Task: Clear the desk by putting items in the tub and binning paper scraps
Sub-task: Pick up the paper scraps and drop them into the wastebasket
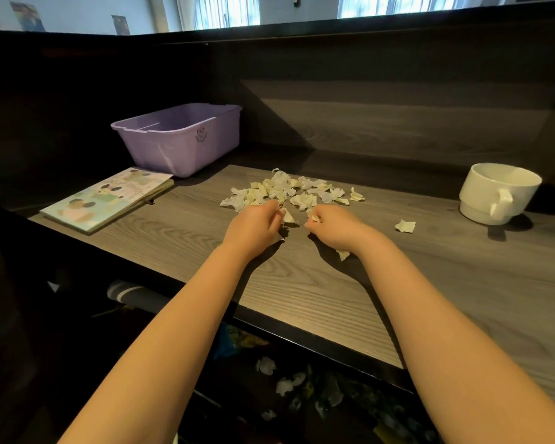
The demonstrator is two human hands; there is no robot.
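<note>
The grey wood-grain surface (302, 283) fills the middle of the frame, with dark panels rising behind it. A purple plastic tub (173, 149) stands at the upper left, upright and open-topped. A picture book (106, 200) lies closed and flat just in front of the tub, at the left. A white mug (494, 193) stands at the far right, its handle turned towards the camera. A pile of torn paper scraps (289, 190) lies at centre, between book and mug. Both hands rest at the pile's near edge: the left hand (253, 224) has its fingers curled and pinches 1 scrap, and the right hand (334, 229), also curled, pinches a smaller piece. 1 stray scrap (405, 225) lies apart at the right, another (343, 254) beside the right wrist. More scraps (265, 365) lie on the floor below.
</note>
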